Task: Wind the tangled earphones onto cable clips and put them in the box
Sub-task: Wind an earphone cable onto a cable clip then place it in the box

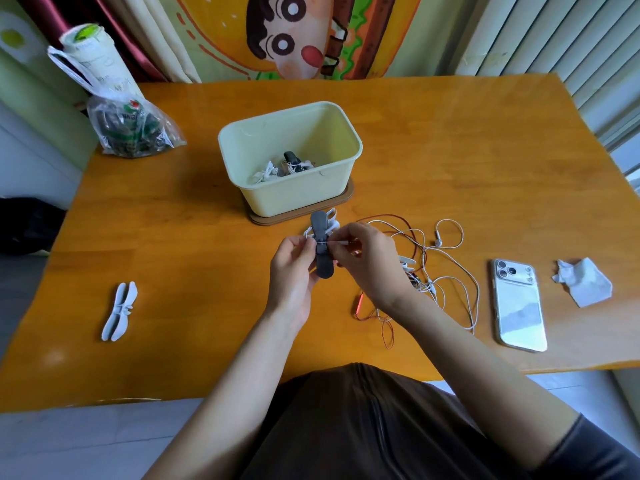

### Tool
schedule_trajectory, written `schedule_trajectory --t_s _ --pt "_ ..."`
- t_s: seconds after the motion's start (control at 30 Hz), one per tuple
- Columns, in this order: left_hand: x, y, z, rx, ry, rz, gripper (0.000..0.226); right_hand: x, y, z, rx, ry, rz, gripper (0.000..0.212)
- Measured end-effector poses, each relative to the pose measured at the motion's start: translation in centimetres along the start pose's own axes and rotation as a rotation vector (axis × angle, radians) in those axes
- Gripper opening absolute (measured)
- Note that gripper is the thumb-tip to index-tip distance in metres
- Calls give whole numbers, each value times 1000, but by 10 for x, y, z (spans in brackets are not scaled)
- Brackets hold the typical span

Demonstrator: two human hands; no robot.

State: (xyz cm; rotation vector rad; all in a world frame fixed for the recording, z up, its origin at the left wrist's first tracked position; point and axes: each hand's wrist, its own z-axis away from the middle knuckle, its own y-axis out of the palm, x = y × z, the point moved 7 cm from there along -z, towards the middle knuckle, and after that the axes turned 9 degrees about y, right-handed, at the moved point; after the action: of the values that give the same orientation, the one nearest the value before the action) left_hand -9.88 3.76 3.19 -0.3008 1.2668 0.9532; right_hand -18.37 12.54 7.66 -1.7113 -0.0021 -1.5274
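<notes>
Mid-task: some earphones boxed, one set on a clip, a tangle not yet wound.

Inside the box (294, 199) lie wound earphones (277, 169) with a dark clip among them; the count is unclear. Just in front of the box, the left hand (294, 268) grips a dark clip (322, 263), fingers curled round its lower half. The right hand (367, 261) pinches the white cable (322, 243) at the clip's waist between thumb and fingertips. White loops show at the clip's upper end, so this winding is judged well advanced. To the right of the box and nearer the person, a tangle (436, 268) of white and red earphones lies loose. To the left of the box and nearer the person, a white clip (120, 311) lies unused. Left to do, by this judgement: finish this set, box it, and wind the tangle.
</notes>
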Motion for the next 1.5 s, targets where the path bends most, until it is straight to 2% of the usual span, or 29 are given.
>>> schedule_trajectory --t_s 0.1,0.23,0.37,0.67,1.03,1.17,1.27,1.4,1.5 --pt "-3 0 -1 11 53 -97 13 4 0 3 -18 -2 -43 11" --pt "-6 -2 -3 -17 109 -219 15 6 4 7 -36 -8 -5 10" --pt "-5 -6 0 -83 119 -209 19 6 8 8 -28 57 17 6" --pt "14 -11 7 -203 8 -134 18 -7 17 9 25 189 92 8" --pt "14 -16 11 -199 80 -275 19 -24 28 12 109 366 -111 4" --pt "14 -11 9 -149 26 -193 13 -24 23 13 62 310 -201 2" --pt "13 -6 7 -99 -17 -126 9 -22 18 16 40 254 -251 8" --pt "11 0 9 -47 -39 -27 8 -23 15 17 37 207 -240 6" --pt "10 1 10 -22 -38 -25 3 -24 14 17 3 166 -197 14"
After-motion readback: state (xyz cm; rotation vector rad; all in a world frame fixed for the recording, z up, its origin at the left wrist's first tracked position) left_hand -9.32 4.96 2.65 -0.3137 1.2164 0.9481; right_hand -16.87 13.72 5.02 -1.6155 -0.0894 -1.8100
